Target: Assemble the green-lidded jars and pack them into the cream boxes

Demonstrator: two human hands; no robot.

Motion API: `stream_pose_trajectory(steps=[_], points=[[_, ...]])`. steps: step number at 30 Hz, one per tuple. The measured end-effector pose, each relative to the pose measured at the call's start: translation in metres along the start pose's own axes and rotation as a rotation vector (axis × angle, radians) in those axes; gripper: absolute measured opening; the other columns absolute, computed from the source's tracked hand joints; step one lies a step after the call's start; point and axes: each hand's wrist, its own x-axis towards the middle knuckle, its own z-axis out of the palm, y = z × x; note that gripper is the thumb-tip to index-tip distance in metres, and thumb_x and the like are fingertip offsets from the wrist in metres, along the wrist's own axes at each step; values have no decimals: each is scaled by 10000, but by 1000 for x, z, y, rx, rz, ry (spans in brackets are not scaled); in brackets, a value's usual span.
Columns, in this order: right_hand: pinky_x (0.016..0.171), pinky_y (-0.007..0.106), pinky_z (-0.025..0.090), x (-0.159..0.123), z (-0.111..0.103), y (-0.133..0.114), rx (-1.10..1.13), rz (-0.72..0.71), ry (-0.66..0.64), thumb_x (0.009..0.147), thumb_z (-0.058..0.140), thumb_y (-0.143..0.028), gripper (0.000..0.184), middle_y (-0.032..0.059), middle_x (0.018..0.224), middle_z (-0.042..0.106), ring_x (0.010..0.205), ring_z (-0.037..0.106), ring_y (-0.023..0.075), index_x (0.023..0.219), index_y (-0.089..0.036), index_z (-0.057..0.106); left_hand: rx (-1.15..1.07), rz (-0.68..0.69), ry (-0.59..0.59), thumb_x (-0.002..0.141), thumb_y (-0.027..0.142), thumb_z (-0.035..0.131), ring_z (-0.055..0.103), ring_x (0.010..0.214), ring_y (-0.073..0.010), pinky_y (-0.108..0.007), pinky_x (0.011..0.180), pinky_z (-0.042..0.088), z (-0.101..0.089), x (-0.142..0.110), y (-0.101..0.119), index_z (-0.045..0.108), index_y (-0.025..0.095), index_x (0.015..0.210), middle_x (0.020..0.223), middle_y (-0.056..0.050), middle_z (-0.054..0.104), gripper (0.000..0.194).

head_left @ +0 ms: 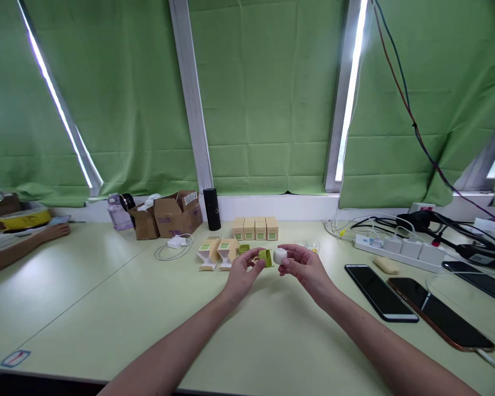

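Note:
My left hand [242, 275] is closed on a small olive-green sleeve [265, 257], held just above the table with its opening towards the right. A small white rounded block [279, 256] is pinched between the thumb and fingers of my right hand [309, 270]. The two pieces face each other with a narrow gap between them. Behind my left hand lies another olive-green piece [243, 248]. To its left stand two opened small cardboard boxes [228, 250] with white insides. Several closed small boxes [249, 228] stand in a row behind.
A clear crumpled-looking item [312, 245] lies behind my right hand. Phones [379, 291], a power strip [400, 250] and tangled cables are at right. A white charger [176, 242], cardboard box [179, 214] and black bottle [212, 209] stand left. Another person's arm [28, 242] rests far left.

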Motion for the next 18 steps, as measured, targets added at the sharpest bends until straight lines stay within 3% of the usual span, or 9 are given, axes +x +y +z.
stream_pose_trajectory(steps=[6,18], points=[[649,335,517,1,4,-1,-89,-12,27,607,931,-411,457,57,832,756,652,623,159,956,-170,758,72,29,-6,838,605,733,698,1032,-270,-395,931,543,0,-1,2,708,179,1214,1181,-135,746,569],[679,349,532,1,6,-1,-208,5,15,597,915,-486,450,60,784,731,755,640,204,871,-159,773,195,114,-6,839,540,745,681,1077,-274,-397,928,551,1,-2,4,729,197,1175,1182,-123,739,480]])
